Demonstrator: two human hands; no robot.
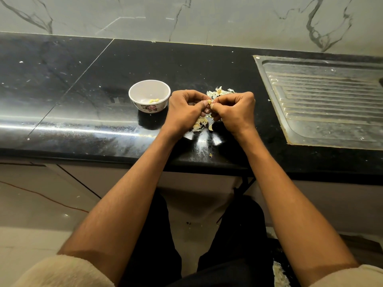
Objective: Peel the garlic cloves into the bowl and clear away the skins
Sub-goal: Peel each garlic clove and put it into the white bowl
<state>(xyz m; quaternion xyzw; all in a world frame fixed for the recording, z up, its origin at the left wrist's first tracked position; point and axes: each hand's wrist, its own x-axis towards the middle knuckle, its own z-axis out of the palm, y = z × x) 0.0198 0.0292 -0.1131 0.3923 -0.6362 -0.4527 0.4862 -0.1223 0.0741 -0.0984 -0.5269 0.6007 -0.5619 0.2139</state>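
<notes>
A small white bowl (149, 95) with a flower print stands on the black counter (87, 83), with a few peeled garlic cloves (153, 100) at its bottom. Just right of the bowl, my left hand (185, 109) and my right hand (235, 111) meet over the counter. Both pinch one small garlic clove (210, 102) between thumbs and fingertips. Papery garlic skins (220, 92) lie behind the hands. More skins and cloves (201, 122) lie under them near the counter's front edge.
A steel sink drainboard (323, 100) is set into the counter at the right. A marble wall (186, 17) runs along the back. The counter's front edge is near my forearms, with floor, a red wire (41, 195) and fallen skins (279, 274) below.
</notes>
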